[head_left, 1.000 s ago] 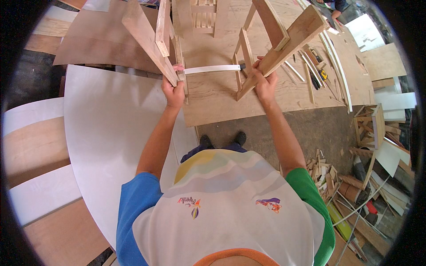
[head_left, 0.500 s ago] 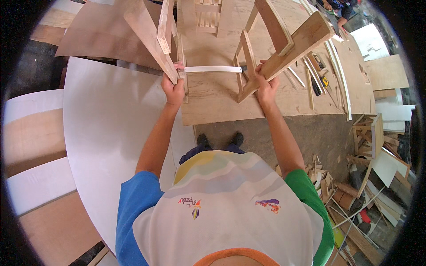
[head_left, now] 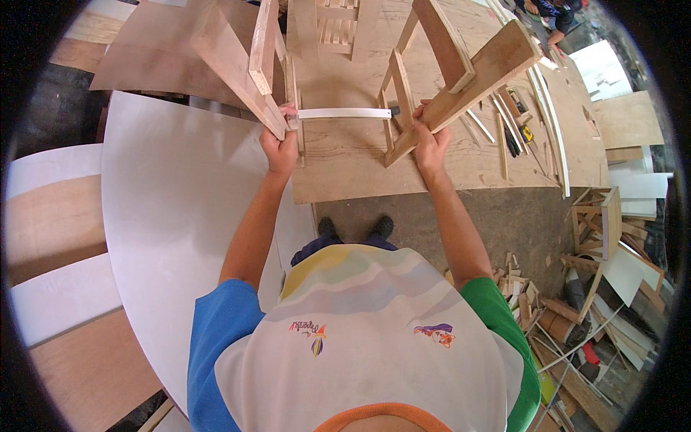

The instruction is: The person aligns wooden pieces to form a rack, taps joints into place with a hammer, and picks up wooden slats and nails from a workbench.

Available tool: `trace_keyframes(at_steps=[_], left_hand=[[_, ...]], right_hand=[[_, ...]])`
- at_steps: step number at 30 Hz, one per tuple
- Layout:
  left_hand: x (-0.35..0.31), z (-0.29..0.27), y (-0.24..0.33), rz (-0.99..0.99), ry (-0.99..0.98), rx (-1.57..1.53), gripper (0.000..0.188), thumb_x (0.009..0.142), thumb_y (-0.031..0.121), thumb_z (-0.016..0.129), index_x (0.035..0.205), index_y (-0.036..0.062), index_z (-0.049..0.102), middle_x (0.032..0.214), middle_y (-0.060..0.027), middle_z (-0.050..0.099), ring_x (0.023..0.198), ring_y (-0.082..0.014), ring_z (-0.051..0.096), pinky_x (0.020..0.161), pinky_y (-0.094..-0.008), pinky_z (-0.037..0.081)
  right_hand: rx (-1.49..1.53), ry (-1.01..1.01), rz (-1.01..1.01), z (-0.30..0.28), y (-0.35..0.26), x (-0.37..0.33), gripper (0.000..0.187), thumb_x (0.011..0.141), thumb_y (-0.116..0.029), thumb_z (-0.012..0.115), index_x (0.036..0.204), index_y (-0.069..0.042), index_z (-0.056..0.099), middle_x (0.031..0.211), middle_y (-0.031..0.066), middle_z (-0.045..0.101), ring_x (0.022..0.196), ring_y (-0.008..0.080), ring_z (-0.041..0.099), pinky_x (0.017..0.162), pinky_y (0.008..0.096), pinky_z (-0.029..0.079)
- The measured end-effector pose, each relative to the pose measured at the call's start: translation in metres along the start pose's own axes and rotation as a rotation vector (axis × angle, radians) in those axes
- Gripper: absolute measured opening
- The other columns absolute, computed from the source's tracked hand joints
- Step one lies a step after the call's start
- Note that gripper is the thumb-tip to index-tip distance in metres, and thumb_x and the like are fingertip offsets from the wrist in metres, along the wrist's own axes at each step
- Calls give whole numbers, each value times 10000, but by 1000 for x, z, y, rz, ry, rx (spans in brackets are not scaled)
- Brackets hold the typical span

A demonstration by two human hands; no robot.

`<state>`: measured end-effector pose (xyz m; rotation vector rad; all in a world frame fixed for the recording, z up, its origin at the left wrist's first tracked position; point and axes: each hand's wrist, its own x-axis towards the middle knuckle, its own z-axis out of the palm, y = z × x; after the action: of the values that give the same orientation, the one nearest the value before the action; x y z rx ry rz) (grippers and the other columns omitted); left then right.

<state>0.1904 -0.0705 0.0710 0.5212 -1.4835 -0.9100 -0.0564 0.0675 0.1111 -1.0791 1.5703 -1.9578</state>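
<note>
In the head view, my left hand (head_left: 278, 150) is closed around the near end of a light brown wooden frame with a wide, flat, slanting board (head_left: 237, 75), and my right hand (head_left: 432, 146) is clamped on a matching light brown wooden frame (head_left: 484, 75) opposite, its board leaning outward to the right. Both frames are over the near part of a broad plywood desk (head_left: 360, 173), well apart, with a slim straight white strip (head_left: 344, 113) spanning the gap between them; I cannot tell whether it is fixed to either one. Beyond, near the top, a pale slatted wooden piece (head_left: 336, 34) is on the desk. To the right of my right hand lie a yellow-and-black tape measure (head_left: 527, 134), a black-handled tool (head_left: 512, 142) and long white strips (head_left: 551, 122). A large smooth white sheet (head_left: 180, 194) extends below my left hand. On the floor at right is a heap of wood offcuts (head_left: 529, 295), and another person's hand (head_left: 555, 37) shows at the desk's far right.
</note>
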Motion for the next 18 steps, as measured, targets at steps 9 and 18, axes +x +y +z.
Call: trace_keyframes(at_steps=[9, 18], left_hand=[[0, -1, 5, -9, -26, -57, 332, 693, -140, 410, 975, -41, 554, 1039, -131, 595, 1077, -242, 568, 969, -370, 421], [0, -7, 6, 4, -67, -7, 434, 670, -149, 383, 1064, -44, 529, 1048, -137, 599, 1084, -250, 566, 987, -384, 411]], right_hand=[[-4, 25, -23, -1, 5, 0, 312, 784, 44, 487, 1093, 9, 514, 944, 43, 529, 934, 132, 489, 878, 279, 373], [-5, 22, -27, 1, 6, 0, 324, 776, 52, 488, 1097, 11, 516, 934, 51, 537, 918, 136, 498, 860, 278, 384]])
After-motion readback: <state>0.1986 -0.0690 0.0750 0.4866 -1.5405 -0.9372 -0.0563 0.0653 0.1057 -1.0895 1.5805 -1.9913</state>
